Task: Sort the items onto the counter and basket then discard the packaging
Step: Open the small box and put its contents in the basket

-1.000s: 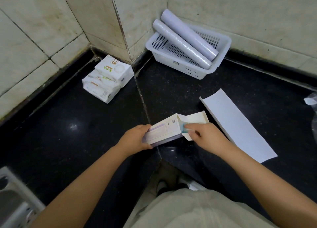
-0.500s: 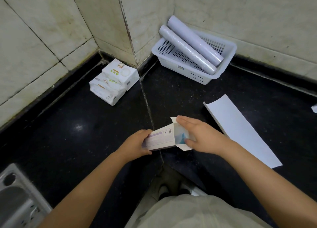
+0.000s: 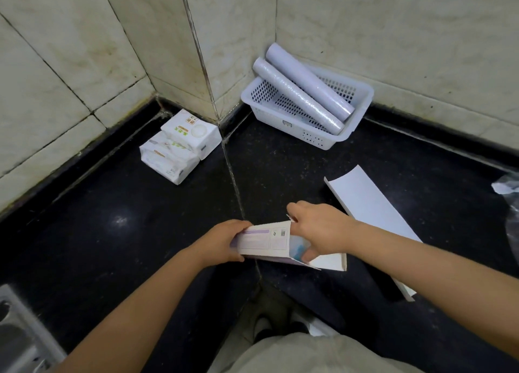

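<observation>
Unboxing step: left hand (image 3: 222,243) gripped the carton (image 3: 266,239) near the basket (image 3: 356,120); right hand (image 3: 317,232) pinched its contents at the open end; next likely needs a straight pull.

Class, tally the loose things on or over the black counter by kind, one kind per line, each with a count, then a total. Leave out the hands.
Rolls in the basket: 2
White perforated basket: 1
Tissue packs: 2
Carton being opened: 1
Long flat white carton: 1
Clear plastic wrapper: 1
Total: 8
</observation>
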{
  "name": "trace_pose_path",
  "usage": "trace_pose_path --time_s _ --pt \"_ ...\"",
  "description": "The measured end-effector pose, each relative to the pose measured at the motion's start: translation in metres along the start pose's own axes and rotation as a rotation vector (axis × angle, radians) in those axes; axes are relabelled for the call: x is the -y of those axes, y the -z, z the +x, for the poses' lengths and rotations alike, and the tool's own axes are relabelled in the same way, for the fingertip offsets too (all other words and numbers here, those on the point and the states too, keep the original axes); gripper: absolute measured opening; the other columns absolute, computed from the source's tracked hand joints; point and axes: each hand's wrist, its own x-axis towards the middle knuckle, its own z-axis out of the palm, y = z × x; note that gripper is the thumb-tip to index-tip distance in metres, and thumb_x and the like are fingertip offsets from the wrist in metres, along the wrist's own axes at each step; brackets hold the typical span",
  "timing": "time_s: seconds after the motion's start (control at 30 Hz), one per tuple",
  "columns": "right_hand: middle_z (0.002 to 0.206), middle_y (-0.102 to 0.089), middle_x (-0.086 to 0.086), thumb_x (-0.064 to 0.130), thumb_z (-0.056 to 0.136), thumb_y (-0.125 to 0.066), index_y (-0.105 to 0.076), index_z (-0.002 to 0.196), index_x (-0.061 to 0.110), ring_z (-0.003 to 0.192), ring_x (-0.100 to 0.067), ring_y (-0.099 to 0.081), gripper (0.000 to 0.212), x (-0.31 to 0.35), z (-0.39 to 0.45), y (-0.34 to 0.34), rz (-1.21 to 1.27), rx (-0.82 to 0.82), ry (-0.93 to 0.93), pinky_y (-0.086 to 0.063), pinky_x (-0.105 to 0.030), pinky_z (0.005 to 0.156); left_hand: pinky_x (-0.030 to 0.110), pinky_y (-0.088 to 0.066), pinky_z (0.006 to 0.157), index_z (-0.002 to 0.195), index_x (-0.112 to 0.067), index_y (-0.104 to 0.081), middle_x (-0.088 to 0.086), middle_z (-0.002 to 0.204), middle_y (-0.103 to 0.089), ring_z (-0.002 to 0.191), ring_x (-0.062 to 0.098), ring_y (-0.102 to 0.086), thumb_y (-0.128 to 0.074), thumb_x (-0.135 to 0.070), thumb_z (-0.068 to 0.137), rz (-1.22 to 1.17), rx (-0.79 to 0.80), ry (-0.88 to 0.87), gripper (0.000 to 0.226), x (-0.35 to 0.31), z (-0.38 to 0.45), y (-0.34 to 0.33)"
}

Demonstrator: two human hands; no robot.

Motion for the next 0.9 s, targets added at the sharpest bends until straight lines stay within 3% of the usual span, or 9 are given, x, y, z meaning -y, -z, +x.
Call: trace_pose_path --time_s 0.17,0.23,0.3,0.43,0.57,0.63,0.7,0.8,0.9 --pt "0.13 -0.048 -0.018 0.023 0.078 -0.064 -0.064 0.105 0.002 0.112 -0.03 -0.049 0.034 0.008 -0.007 -0.016 -0.006 -0.153 -0.051 -0.046 -0.034 0.079 0.022 -0.039 0.098 0.129 -0.022 -0.047 -0.002 0.129 -0.051 0.116 0.011 -0.048 -0.074 -0.016 0.072 0.001 0.015 -0.004 0.064 -0.004 0.001 0.001" --pt "0.111 -0.065 -0.021 0.015 0.057 -0.082 -0.073 0.079 0.0 0.096 -0.033 -0.065 0.028 0.012 -0.01 -0.019 0.064 -0.27 -0.063 -0.057 -0.028 0.066 0.018 -0.037 0.097 0.128 -0.021 -0.048 -0.001 0.129 -0.051 0.116 0.011 -0.048 -0.074 -0.015 0.072 0.008 0.015 -0.021 0.063 -0.005 0.0 0.001" --pt "0.097 -0.071 -0.024 0.005 0.043 -0.088 -0.071 0.061 -0.001 0.084 -0.037 -0.07 0.025 0.015 -0.013 -0.024 0.172 -0.349 -0.047 -0.061 -0.035 0.056 0.009 -0.031 0.093 0.129 -0.019 -0.049 -0.002 0.13 -0.051 0.117 0.009 -0.048 -0.074 -0.015 0.071 0.035 0.031 -0.047 0.063 -0.004 0.0 0.001" --pt "0.116 -0.061 -0.03 -0.002 0.054 -0.077 -0.072 0.063 0.004 0.107 -0.047 -0.056 0.012 0.001 -0.023 -0.022 0.302 -0.441 -0.057 -0.05 -0.049 0.083 0.007 -0.03 0.089 0.129 -0.019 -0.048 -0.003 0.129 -0.051 0.118 0.009 -0.048 -0.072 -0.014 0.071 0.125 0.048 -0.064 0.063 -0.002 0.009 0.031" --pt "0.135 -0.039 -0.01 -0.006 0.075 -0.063 -0.074 0.082 -0.003 0.126 -0.027 -0.035 0.013 -0.028 -0.034 -0.013 0.541 -0.522 -0.241 -0.038 -0.039 0.1 0.018 -0.035 0.094 0.131 -0.013 -0.045 0.004 0.132 -0.05 0.119 0.015 -0.048 -0.07 -0.016 0.074 0.262 0.019 -0.028 0.063 -0.004 0.026 0.066" --pt "0.123 -0.053 -0.007 -0.007 0.079 -0.062 -0.072 0.091 -0.005 0.112 -0.008 -0.049 0.015 -0.042 -0.042 -0.006 0.612 -0.527 -0.309 -0.041 -0.027 0.09 0.02 -0.035 0.094 0.13 -0.012 -0.045 0.006 0.132 -0.051 0.119 0.017 -0.048 -0.07 -0.019 0.075 0.309 0.026 -0.007 0.061 -0.005 0.037 0.073" --pt "0.091 -0.066 -0.006 -0.007 0.081 -0.061 -0.07 0.092 -0.008 0.081 0.012 -0.058 0.014 -0.056 -0.051 0.002 0.662 -0.487 -0.381 -0.044 -0.022 0.071 0.024 -0.038 0.096 0.128 -0.012 -0.046 0.007 0.131 -0.052 0.118 0.019 -0.049 -0.07 -0.021 0.075 0.354 0.032 0.033 0.059 -0.004 0.047 0.076" --pt "0.075 -0.066 -0.024 -0.002 0.083 -0.06 -0.066 0.085 -0.014 0.067 -0.023 -0.064 0.013 -0.075 -0.065 0.004 0.704 -0.472 -0.533 -0.052 -0.04 0.069 0.028 -0.038 0.103 0.133 -0.012 -0.041 0.009 0.137 -0.047 0.124 0.022 -0.046 -0.069 -0.022 0.077 0.437 0.08 0.097 0.063 0.0 0.057 0.077" --pt "0.077 -0.07 -0.023 0.001 0.084 -0.061 -0.069 0.087 -0.01 0.068 -0.032 -0.066 0.013 -0.088 -0.072 0.011 0.704 -0.583 -0.576 -0.051 -0.031 0.065 0.03 -0.021 0.117 0.148 -0.01 -0.012 0.011 0.155 -0.021 0.143 0.024 -0.022 -0.069 -0.033 0.079 0.447 0.117 0.109 0.093 -0.009 0.064 0.081"
